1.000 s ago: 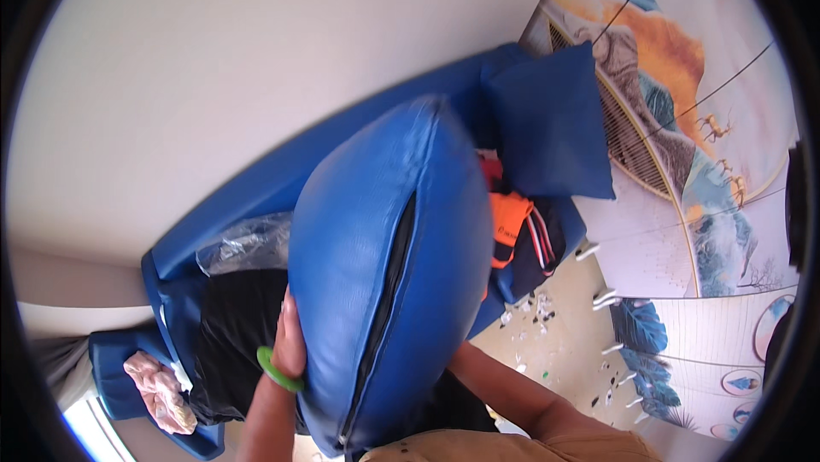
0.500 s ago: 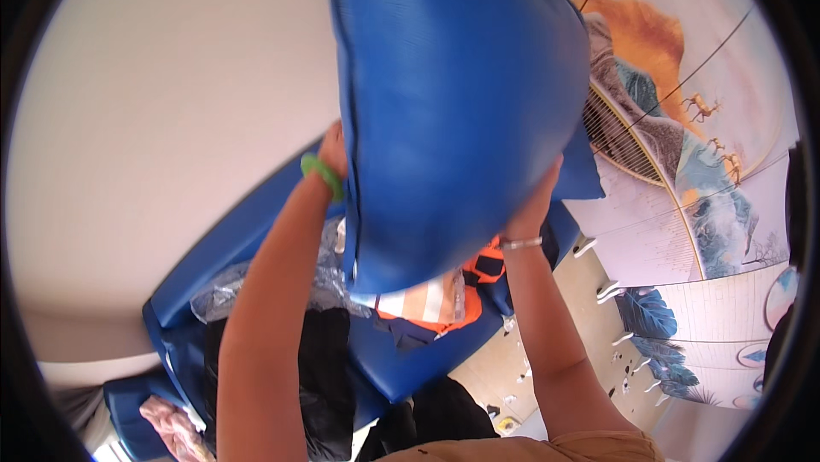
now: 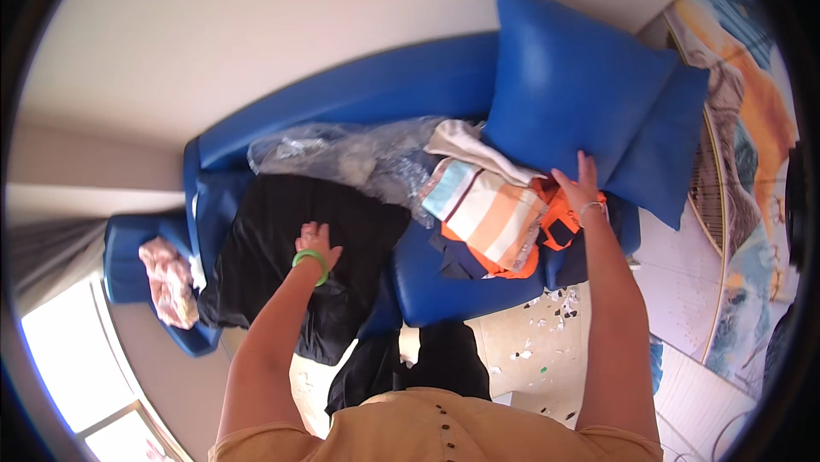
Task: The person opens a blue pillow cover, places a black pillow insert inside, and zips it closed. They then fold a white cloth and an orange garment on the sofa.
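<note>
A plump blue cushion (image 3: pixel 572 78) leans at the far right end of the blue sofa (image 3: pixel 342 86), propped against a second blue cushion (image 3: pixel 662 137). At the first cushion's lower edge is my right hand (image 3: pixel 582 184), open with its fingers apart. My left hand (image 3: pixel 318 245), with a green bangle (image 3: pixel 312 262) at the wrist, is over a black cloth (image 3: pixel 282 223) spread on the sofa's left part. Its fingers are apart and hold nothing. Between the hands lies a folded striped cloth (image 3: pixel 491 214), on top of orange and dark clothing (image 3: pixel 512 267).
Crumpled clear plastic (image 3: pixel 350 154) lies along the sofa back. A pale cloth (image 3: pixel 478 150) rests by the cushion. A pink cloth (image 3: pixel 166 278) drapes over the left armrest (image 3: pixel 128 257). White and dark scraps (image 3: pixel 559 308) litter the floor. A painted panel (image 3: pixel 752 95) stands at right.
The blue cushion, earlier held up between both hands, now leans at the sofa's right end, let go. My left hand has moved down over the black cloth; more of the sofa shows.
</note>
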A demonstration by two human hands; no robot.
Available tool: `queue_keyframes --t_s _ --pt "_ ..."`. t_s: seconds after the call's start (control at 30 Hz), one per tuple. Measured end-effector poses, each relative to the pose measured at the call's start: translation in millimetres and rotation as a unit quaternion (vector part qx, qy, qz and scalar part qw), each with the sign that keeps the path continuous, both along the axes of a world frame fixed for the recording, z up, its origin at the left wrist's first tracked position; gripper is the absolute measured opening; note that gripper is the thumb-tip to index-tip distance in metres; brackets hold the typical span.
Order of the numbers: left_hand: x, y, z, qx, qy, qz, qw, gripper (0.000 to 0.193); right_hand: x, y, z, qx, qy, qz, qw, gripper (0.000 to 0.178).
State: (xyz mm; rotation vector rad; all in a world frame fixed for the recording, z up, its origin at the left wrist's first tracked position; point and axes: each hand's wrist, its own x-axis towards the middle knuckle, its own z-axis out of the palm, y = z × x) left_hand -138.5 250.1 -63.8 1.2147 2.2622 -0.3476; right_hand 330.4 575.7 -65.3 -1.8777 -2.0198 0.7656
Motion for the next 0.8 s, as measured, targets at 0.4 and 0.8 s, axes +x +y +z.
queue_keyframes --t_s 0.4,0.8 --pt "-164 -194 23 0.031 0.201 0.239 0.95 0.116 -136 -229 -92 -0.245 0.157 0.031 0.956 0.072" --pt "-23 -221 83 0.234 -0.267 0.082 0.931 0.05 -355 -369 -2 -0.368 0.31 -0.04 0.876 0.08"
